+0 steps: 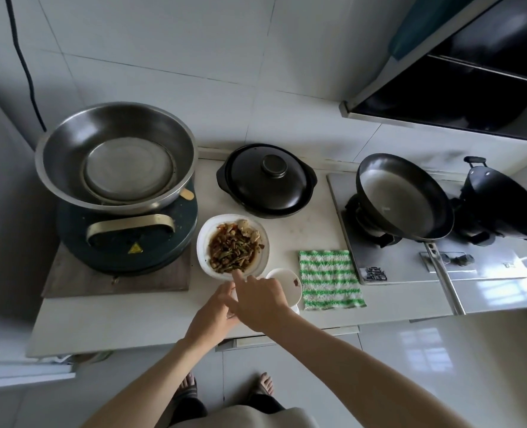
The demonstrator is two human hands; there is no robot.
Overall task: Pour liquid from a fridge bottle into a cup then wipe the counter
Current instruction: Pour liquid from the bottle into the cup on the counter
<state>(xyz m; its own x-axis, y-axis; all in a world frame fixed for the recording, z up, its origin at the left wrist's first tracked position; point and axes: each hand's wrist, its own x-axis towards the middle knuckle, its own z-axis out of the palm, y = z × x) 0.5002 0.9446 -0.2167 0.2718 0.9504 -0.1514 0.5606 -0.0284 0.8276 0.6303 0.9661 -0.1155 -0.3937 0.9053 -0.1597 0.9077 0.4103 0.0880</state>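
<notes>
Left to right: steel basin (115, 156) on a dark cooker; plate of stir-fry (233, 246); the left hand (212, 316) at a small white cup (287, 287), its grip hidden by the right hand (257, 299), whose forefinger reaches the plate's near rim; striped cloth (330, 279) just beside the cup. No bottle is visible. Crossed hands risk tipping the cup or nudging the plate.
</notes>
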